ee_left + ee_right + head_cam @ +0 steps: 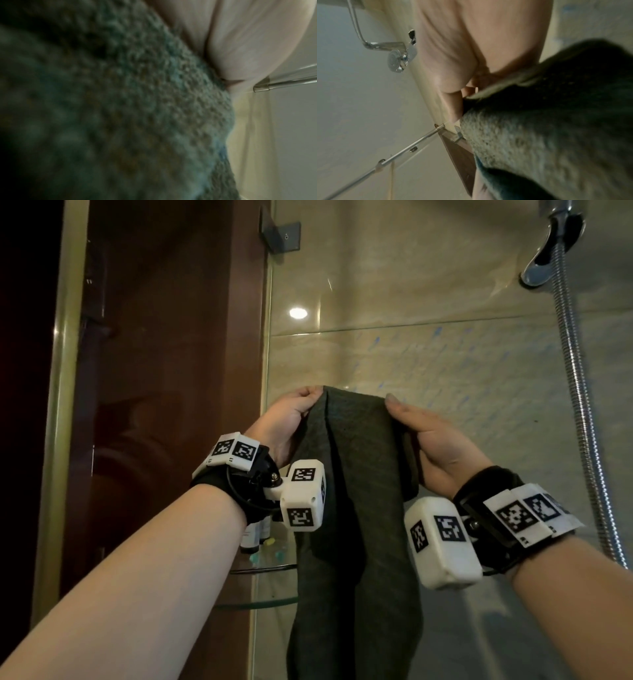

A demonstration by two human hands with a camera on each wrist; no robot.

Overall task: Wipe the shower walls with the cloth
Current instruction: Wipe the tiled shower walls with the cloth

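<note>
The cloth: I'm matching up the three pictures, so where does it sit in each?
Head: the dark cloth hangs at centre, its top edge pinched by both hands.
Left wrist: it fills the left and centre.
Right wrist: it fills the lower right.
Shared landmark: the beige tiled wall behind it.

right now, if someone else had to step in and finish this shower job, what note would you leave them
Left hand: pinches the cloth's top left corner.
Right hand: grips the top right edge.
Cloth: dark green, held up in front of the tiled wall, hanging long and part folded. Whether it touches the wall cannot be told.
Done: cloth picked up and spread between both hands.
Left: blue marks show on the tile above and right of the cloth; wipe them, then the other walls. Mind the shower hose on the right and the glass shelf lower left.
</note>
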